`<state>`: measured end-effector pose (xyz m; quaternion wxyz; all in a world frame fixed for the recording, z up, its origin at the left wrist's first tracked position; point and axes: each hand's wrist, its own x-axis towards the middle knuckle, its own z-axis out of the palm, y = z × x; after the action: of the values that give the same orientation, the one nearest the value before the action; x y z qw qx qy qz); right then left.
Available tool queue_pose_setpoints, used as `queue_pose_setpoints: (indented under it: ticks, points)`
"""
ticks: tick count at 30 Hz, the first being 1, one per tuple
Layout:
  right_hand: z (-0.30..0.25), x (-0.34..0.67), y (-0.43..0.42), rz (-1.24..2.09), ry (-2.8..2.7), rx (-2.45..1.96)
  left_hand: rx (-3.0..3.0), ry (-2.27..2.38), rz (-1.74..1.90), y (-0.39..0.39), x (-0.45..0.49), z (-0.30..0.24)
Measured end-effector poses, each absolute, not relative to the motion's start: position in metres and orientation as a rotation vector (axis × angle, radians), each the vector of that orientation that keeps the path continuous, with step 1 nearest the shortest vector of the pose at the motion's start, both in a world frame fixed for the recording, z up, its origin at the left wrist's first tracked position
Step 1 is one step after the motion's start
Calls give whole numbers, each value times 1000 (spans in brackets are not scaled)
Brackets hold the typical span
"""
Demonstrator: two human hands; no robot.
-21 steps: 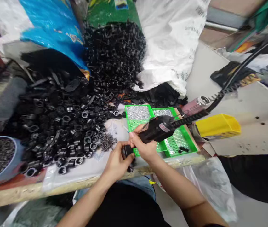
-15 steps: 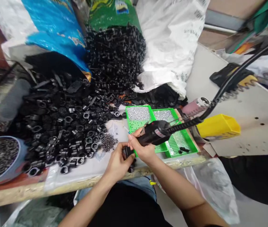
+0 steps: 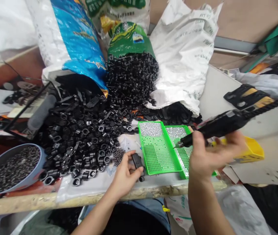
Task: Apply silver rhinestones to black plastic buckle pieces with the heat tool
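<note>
Head view: left hand (image 3: pixel 125 174) clasping black part (image 3: pixel 137 161) near heap (image 3: pixel 77 143); right hand (image 3: pixel 211 155) gripping rotary tool (image 3: pixel 220 125) over green tray (image 3: pixel 143 147).

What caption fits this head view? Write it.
Right hand holds corded tool over green trays; left hand touches black part.

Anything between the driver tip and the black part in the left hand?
Nothing visible blocks the line. The electric screwdriver in the right hand has its tip over the green perforated tray, which lies below that line. The black plastic part sits in the left hand, just past the tray's edge.
</note>
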<state>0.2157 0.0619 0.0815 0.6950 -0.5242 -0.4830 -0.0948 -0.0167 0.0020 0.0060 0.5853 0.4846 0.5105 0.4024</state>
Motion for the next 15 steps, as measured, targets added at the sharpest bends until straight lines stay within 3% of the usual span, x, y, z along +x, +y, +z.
queue_pose_setpoints:
  ticks: [3,8,15]
  points:
    - [80,186,72,-532,-1346,-944,1061,1206,1111,11,-32,20]
    - [45,127,132,22,-2374,-1252,1035,1185,1234,24,-53,46]
    - [27,127,152,145,-2466,-1368,664,728,1175,23,-72,61]
